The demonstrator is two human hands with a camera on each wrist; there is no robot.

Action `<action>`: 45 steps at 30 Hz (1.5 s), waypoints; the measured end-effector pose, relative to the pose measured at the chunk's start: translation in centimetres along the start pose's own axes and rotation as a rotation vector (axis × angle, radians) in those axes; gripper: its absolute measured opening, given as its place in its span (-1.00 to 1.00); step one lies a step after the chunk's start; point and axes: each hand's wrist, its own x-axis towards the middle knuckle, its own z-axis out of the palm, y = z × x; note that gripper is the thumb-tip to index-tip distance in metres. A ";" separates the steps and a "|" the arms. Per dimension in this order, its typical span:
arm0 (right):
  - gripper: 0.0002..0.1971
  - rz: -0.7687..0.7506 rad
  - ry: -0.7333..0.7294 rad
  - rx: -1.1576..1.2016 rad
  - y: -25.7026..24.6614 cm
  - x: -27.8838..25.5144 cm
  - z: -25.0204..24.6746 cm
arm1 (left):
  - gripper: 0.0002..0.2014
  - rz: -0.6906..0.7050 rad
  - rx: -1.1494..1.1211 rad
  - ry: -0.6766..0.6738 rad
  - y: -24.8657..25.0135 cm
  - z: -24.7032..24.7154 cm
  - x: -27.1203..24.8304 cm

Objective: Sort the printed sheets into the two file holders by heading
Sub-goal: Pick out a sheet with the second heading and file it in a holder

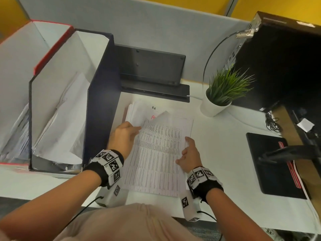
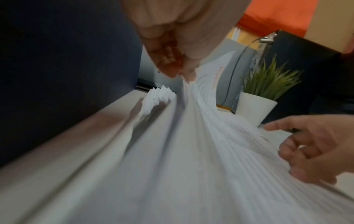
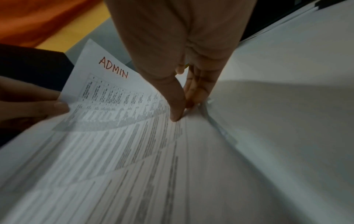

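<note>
A stack of printed sheets (image 1: 161,180) lies on the white desk (image 1: 225,153) in front of me. Its top sheet (image 3: 107,97), a table headed ADMIN in red, is raised at its far end. My left hand (image 1: 137,128) pinches that sheet's left edge (image 2: 184,84), and my right hand (image 1: 184,150) pinches its right edge between thumb (image 3: 176,112) and fingers. Further sheets (image 1: 137,110) fan out at the stack's far end. Left of the stack stand a navy file holder (image 1: 102,101) and a red-edged file holder (image 1: 50,49), both holding papers.
A potted green plant (image 1: 222,94) stands right of the stack. Behind the stack a black keyboard (image 1: 149,65) leans on the grey partition. A black mouse pad (image 1: 271,164) and a dark computer case (image 1: 286,58) with cables fill the right side.
</note>
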 end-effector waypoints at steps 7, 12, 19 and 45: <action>0.06 0.112 0.088 0.211 -0.3 0.2 -1.2 | -0.79 -0.243 -0.435 -0.038 -0.9 0.6 -0.2; -0.47 0.139 0.071 0.382 -0.8 0.3 -1.6 | -0.69 -0.495 -0.655 -0.119 -1.2 0.6 0.4; -0.55 0.122 0.148 0.709 0.4 0.2 -0.8 | -0.76 -0.823 -0.608 -0.045 -0.5 -0.2 3.6; -0.37 -0.008 0.352 0.798 0.1 -0.2 0.3 | -0.65 -0.531 -0.809 -0.013 -0.7 1.0 0.8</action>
